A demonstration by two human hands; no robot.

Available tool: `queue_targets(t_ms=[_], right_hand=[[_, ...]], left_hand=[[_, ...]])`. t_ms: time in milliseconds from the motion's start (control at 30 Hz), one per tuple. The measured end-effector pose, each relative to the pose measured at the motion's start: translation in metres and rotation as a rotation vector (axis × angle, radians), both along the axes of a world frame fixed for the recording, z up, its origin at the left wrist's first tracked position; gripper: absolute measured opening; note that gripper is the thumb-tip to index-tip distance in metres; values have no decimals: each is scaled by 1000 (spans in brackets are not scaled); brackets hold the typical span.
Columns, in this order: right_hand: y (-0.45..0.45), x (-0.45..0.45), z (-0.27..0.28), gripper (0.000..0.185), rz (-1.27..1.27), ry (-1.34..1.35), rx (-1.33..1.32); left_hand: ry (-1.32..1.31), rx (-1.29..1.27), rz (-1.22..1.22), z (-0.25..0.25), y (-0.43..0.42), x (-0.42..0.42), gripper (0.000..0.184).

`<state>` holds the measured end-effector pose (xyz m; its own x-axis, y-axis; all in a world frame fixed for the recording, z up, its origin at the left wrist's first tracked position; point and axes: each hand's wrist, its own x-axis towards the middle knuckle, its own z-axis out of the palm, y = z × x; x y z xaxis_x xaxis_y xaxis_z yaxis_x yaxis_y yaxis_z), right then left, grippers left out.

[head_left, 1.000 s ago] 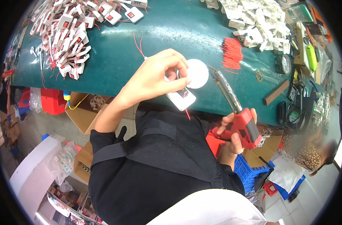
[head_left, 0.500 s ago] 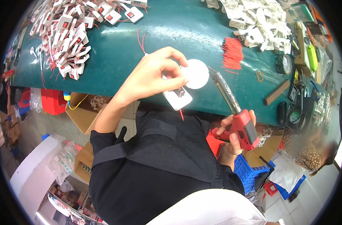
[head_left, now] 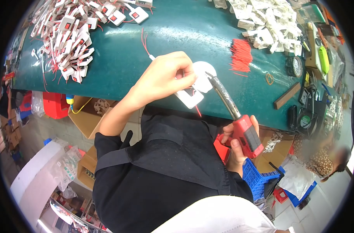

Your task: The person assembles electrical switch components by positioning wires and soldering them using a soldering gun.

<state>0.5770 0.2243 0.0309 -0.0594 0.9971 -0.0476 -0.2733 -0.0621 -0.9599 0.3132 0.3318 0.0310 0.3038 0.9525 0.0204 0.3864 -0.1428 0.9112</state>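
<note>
My left hand is closed round a white plastic piece near the table's front edge. Red wires stick out at both of its ends. Right beside the fingers lies a white round disc. My right hand grips a red soldering gun by its handle, and the gun's tip is over the disc, close to the left fingertips. Whether the tip touches anything cannot be told.
On the green table lie a pile of white switch pieces, red wires, clear plastic parts, a rubber band and a wooden block. Another person is at the right.
The soldering gun in my right hand has moved left, its tip now over the disc. My left hand has shifted slightly, and the white piece has tilted with it.
</note>
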Motion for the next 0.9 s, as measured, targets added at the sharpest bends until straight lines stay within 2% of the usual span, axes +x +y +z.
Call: queue_targets(t_ms=[67,333,900], right_hand=[[2,1,-4,71,40,-90,64],[5,2,-4,69,49,-162,85],[12,7,6,63,109,-297,92]], left_hand=[[-4,-8,0,0,0,1,11],[-122,-86,12,-6,2,-1,16],[-74,-137,-35,-2,7,-3,19]])
